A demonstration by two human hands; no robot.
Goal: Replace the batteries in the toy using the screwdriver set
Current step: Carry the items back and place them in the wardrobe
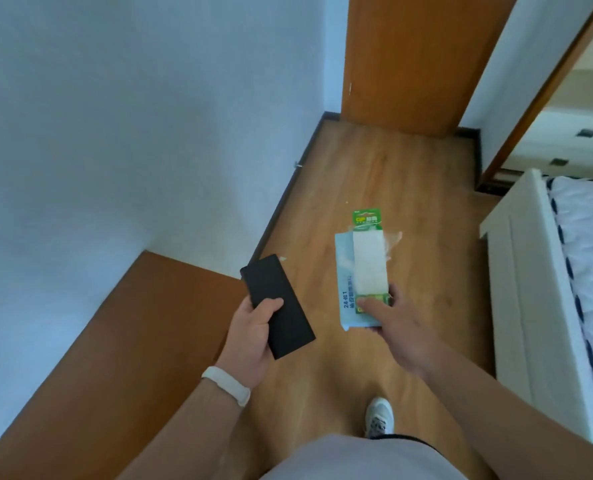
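My left hand (pixel 253 332) grips a flat black rectangular case (pixel 277 306) by its near end, thumb across the top. My right hand (pixel 397 327) holds a light blue box (pixel 345 271) with a green and white battery blister card (pixel 369 258) lying on top of it; the thumb presses the card's green lower end against the box. Both are held in the air above a wooden floor. No toy is in view.
I stand on a wooden floor (pixel 374 174) with one white shoe (pixel 379 415) showing. A brown wooden surface (pixel 125 341) is at the lower left against a white wall. A bed with a white frame (pixel 530 271) is on the right, a wooden door (pixel 416 64) ahead.
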